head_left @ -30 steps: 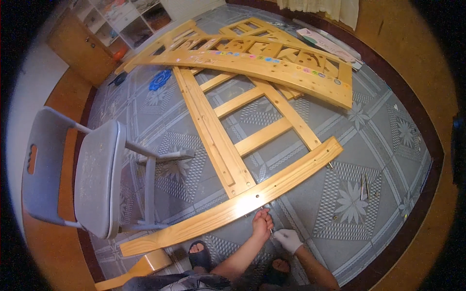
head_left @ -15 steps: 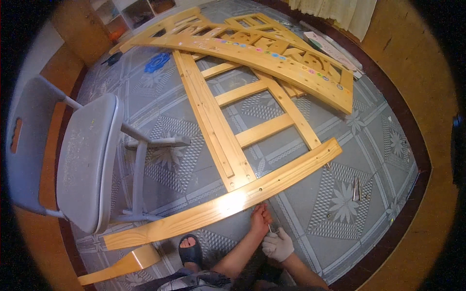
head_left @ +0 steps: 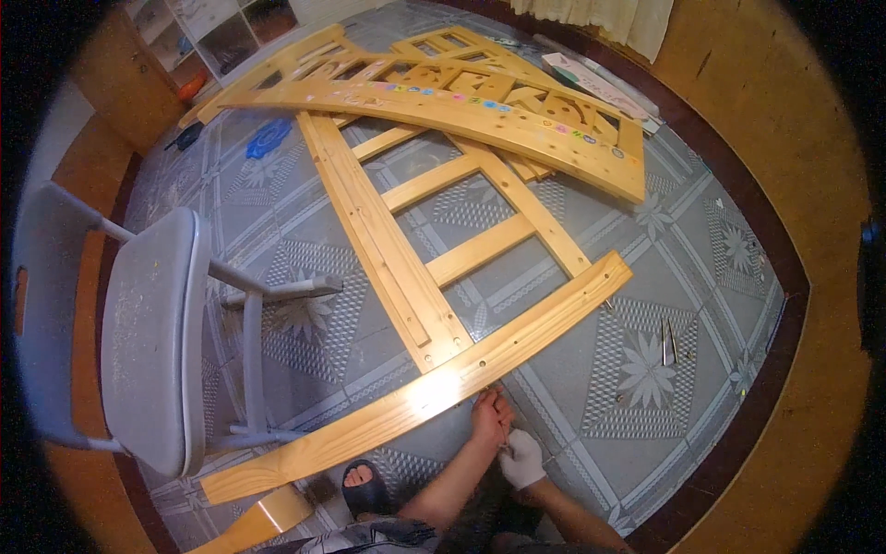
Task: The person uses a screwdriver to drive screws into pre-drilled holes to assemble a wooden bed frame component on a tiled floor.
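Note:
My left hand [head_left: 489, 417], bare, is closed just under the near edge of a long pine beam [head_left: 544, 319]. Its fingertips are close to the beam's side; what they pinch is hidden. Directly below it, my right hand [head_left: 523, 460] wears a white glove, its fingers curled round a thin metal tool of which only a sliver shows. The beam lies across the near end of a pine ladder-like frame [head_left: 415, 198] with several rungs. Holes dot the beam's top face, and a bolt [head_left: 608, 304] sticks out near its right end.
A grey folding chair [head_left: 152, 342] stands at the left. Tweezer-like metal pieces [head_left: 668, 343] lie on the patterned floor at right. Pine panels with stickers [head_left: 461, 102] are stacked at the back, near a blue plastic item [head_left: 269, 138]. Another curved wooden piece [head_left: 263, 519] lies beside my slippered foot.
The view has shifted, moving most of the scene left. My hands stay at the beam's edge; the right has drawn closer to the left, and less of the metal tool shows between them.

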A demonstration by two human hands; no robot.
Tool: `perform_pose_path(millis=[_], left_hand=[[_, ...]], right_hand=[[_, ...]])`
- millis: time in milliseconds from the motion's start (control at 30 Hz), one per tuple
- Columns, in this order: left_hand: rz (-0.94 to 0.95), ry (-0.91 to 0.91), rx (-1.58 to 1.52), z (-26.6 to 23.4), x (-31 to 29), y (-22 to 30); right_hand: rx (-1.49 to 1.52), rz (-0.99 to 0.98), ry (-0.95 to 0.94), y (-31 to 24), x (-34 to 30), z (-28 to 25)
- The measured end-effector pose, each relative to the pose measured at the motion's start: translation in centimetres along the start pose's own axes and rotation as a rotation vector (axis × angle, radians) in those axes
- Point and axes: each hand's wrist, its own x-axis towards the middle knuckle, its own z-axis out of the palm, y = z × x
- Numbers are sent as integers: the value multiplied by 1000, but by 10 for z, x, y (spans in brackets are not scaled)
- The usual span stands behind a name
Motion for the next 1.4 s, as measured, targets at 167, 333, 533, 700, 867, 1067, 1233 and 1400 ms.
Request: perform_pose_path(millis=[167, 333, 533, 700, 867, 1067, 1233, 1400], left_hand=[[55, 38, 99, 2, -2, -4], [150, 1, 98, -2, -6, -6], [148, 30, 129, 1, 2, -7], [183, -15, 116, 0, -5, -2], [202, -46, 177, 0, -9, -3], [247, -66, 212, -9, -7, -3], [182, -92, 244, -10, -7, -1], [124, -19, 348, -4, -12, 5]], right_hand=[[306, 463, -209, 14, -17, 2], [1124, 842, -184, 29, -29, 5], [1241, 781, -387, 6, -2, -16], [1474, 902, -413, 8, -4, -26], [1310, 801, -379, 9, -7, -26], [914, 842, -354, -2, 3, -29], [1692, 958, -360, 15, 4, -28], [1124, 842, -256, 20, 9, -23]])
